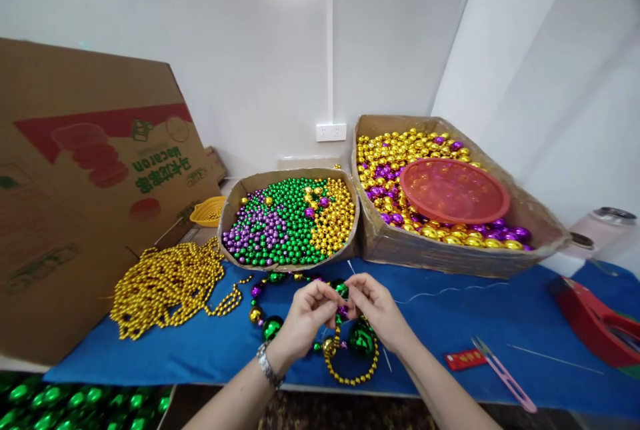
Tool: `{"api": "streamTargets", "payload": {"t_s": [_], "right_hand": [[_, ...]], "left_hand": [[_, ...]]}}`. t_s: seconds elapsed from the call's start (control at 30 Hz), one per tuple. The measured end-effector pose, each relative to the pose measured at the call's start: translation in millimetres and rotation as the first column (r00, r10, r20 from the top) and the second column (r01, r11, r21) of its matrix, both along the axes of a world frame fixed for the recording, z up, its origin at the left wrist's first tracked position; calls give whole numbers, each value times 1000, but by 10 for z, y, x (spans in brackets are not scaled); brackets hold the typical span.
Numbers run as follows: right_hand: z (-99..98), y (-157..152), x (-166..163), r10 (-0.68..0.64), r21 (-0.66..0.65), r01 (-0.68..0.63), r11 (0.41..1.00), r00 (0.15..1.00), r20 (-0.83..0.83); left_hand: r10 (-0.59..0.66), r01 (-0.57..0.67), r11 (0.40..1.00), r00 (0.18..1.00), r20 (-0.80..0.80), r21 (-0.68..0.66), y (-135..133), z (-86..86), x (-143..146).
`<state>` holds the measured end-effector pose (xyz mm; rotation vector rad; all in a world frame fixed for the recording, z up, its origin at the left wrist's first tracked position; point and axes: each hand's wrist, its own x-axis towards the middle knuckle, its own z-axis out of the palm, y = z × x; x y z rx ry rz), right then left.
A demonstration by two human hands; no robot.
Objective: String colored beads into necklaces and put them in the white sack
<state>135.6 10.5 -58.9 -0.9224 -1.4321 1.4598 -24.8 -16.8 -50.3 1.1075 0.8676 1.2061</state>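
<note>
My left hand and my right hand meet above the blue cloth, fingertips pinched close together. What they pinch is too small to make out. Just below them hangs or lies a loop of small gold beads; its upper ends run up toward my fingers. Around and behind my hands is a necklace of mixed green, purple and gold balls, with a large green ball left and another green ball under my right hand. A thin pale thread trails off to the right.
A box of small beads stands ahead, beside a larger box of gold and purple balls bearing a red basin. Left are gold bead strands and a tall carton. Pink-handled snips, a red packet and a red tape dispenser lie right.
</note>
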Motion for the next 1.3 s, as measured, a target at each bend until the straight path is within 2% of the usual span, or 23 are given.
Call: {"api": "streamTargets", "payload": {"t_s": [0.17, 0.23, 0.3, 0.37, 0.53, 0.67, 0.8, 0.93, 1.0, 1.17, 1.23, 1.3], "right_hand": [[89, -24, 99, -47, 42, 40, 998, 986, 161], [126, -46, 153, -60, 167, 5, 986, 944, 324], [153, -64, 198, -105, 313, -58, 948, 872, 479], [170, -76, 226, -149, 397, -102, 912, 819, 554], [206, -107, 228, -153, 401, -106, 910, 812, 563], [185, -139, 205, -186, 381, -32, 924, 834, 519], [100, -159, 195, -348, 494, 68, 867, 792, 501], [61, -156, 207, -412, 535, 106, 838, 766, 493], [61, -146, 217, -404, 556, 65, 829, 757, 514], [76, -136, 240, -359, 634, -174, 754, 698, 619], [108, -147, 255, -345, 628, -200, 752, 692, 634], [165, -161, 274, -290, 591, -223, 775, 705, 647]], "left_hand": [[10, -3, 998, 994, -105, 64, -39, 68, -4], [6, 7, 996, 989, -145, 93, -49, 87, -1], [-6, 30, 992, 984, -180, 127, -54, 100, 2], [-20, 59, 983, 975, -223, 171, -58, 107, 4], [19, 79, 958, 942, -335, 277, -69, 121, 7], [5, 92, 956, 945, -328, 279, -92, 133, 9], [-13, 96, 964, 949, -316, 248, -109, 145, 22], [-31, 97, 972, 956, -292, 215, -118, 151, 47], [-33, 94, 974, 959, -282, 204, -120, 149, 55], [10, 87, 961, 939, -345, 264, -104, 156, 35], [64, 87, 942, 902, -427, 324, -96, 173, 14], [141, 86, 915, 848, -511, 395, -97, 198, -4]]}}
